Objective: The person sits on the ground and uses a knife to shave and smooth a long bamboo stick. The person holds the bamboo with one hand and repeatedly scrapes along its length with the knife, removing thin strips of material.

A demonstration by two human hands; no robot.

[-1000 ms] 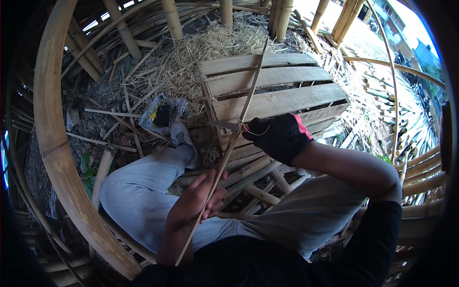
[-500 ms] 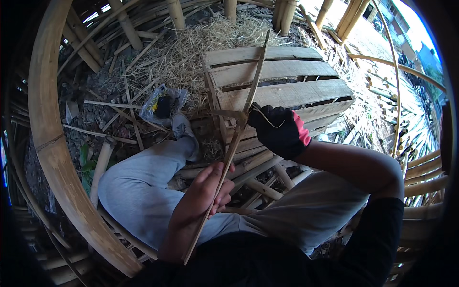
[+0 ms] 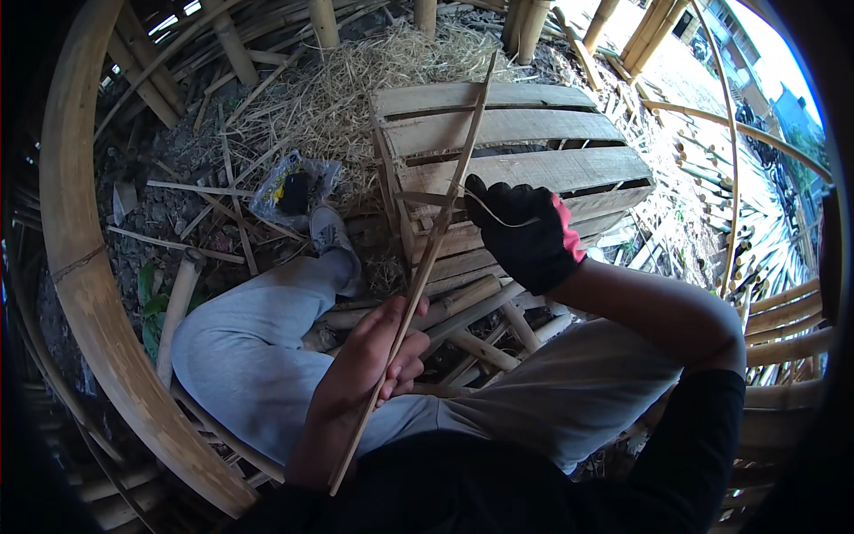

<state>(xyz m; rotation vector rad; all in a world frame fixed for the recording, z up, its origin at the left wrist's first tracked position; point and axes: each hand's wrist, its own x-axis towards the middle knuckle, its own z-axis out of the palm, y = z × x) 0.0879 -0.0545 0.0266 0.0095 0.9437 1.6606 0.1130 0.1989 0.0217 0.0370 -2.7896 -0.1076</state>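
A long, thin bamboo strip (image 3: 418, 278) slants from near my body up over a wooden crate (image 3: 534, 173). My bare left hand (image 3: 366, 354) is closed round the strip's lower part. In a black glove with a red cuff, my right hand (image 3: 525, 238) is closed beside the strip's upper part, above the crate's near side. A knife blade (image 3: 422, 198) sticks out leftward from this fist and crosses the strip; its handle is hidden in the glove. One thin, pale shaving (image 3: 503, 221) curls from the strip across the gloved fingers.
Dry straw (image 3: 382, 76) lies behind the crate. A clear plastic bag (image 3: 294, 189) with dark and yellow contents rests by my shoe. At the left a thick bamboo pole (image 3: 93, 294) curves past. Loose bamboo pieces (image 3: 480, 347) lie beneath my legs, and cut stalks (image 3: 756, 196) are outside right.
The pale shaving bows out farther over the gloved fingers. The whole scene has shifted slightly left in view. Both hands keep their holds.
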